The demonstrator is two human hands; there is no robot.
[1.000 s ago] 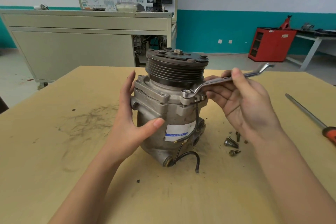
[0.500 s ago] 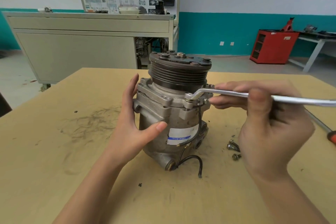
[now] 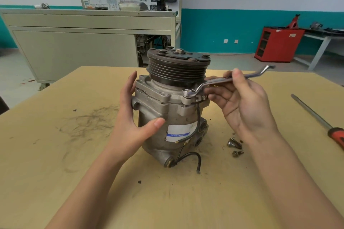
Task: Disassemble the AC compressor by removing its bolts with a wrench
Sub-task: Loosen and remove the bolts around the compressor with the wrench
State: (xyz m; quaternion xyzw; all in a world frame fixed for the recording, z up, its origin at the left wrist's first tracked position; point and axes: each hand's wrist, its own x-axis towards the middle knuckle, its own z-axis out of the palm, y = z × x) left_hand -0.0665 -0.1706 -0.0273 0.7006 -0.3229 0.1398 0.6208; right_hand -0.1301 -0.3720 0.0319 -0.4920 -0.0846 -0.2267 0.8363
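The grey AC compressor (image 3: 160,115) stands upright on the wooden table (image 3: 55,154), its dark ribbed pulley on top. My left hand (image 3: 130,122) braces its left side, fingers straight along the housing and thumb across the front. My right hand (image 3: 243,102) holds the silver ring wrench (image 3: 247,76) by its shaft between thumb and fingers. The wrench's ring end sits over a bolt (image 3: 187,91) on the front right flange, and the handle points away to the right. Three loose bolts (image 3: 235,145) lie on the table to the compressor's right.
A screwdriver (image 3: 316,117) with a red handle lies near the table's right edge. A black wire (image 3: 191,156) trails from the compressor's base onto the table. Beyond the table stand a beige cabinet (image 3: 74,50) and a red tool cabinet (image 3: 277,44).
My right hand swung the wrench handle toward me and to the right, then back away to its former angle. The ring end stayed on the bolt. My left hand kept still.
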